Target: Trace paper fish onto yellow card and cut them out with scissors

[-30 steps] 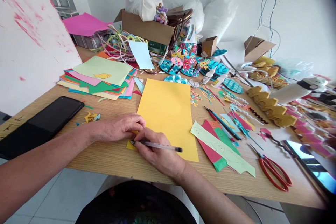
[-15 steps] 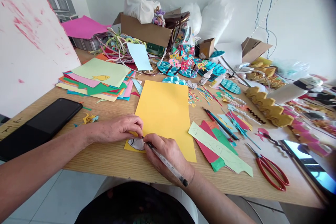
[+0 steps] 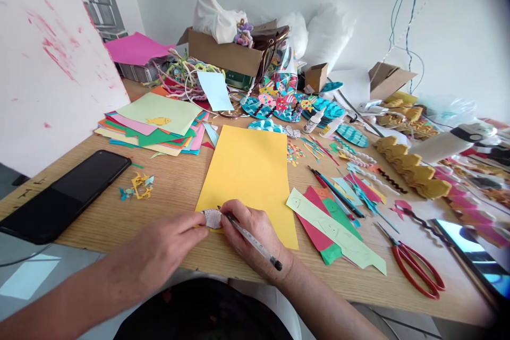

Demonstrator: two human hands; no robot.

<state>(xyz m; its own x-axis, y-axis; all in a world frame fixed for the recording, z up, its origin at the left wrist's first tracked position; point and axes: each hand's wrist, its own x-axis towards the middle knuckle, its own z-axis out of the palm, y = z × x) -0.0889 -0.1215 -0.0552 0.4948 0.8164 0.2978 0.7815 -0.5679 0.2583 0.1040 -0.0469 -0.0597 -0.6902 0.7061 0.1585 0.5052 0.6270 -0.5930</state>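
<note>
A large yellow sheet (image 3: 251, 170) lies on the table before me. On its lower left corner rests a small white fish-shaped cutout (image 3: 213, 219) with dark line markings. My right hand (image 3: 255, 239) grips a clear pen (image 3: 258, 246) with a black end cap, its tip by the cutout's upper edge. My left hand (image 3: 171, 239) has its fingers together on the left end of the cutout, which they press or pinch and partly cover.
A black phone (image 3: 71, 188) and yellow paper scraps (image 3: 142, 186) are on the left, near stacked coloured paper (image 3: 159, 111). To the right lie green strips (image 3: 338, 231), pencils (image 3: 334, 188) and red-handled scissors (image 3: 416, 268). Craft pieces and boxes stand behind.
My left hand has moved down and left, from above the cutout to its left end. The pen hand stays near the cutout. The view has shifted slightly.
</note>
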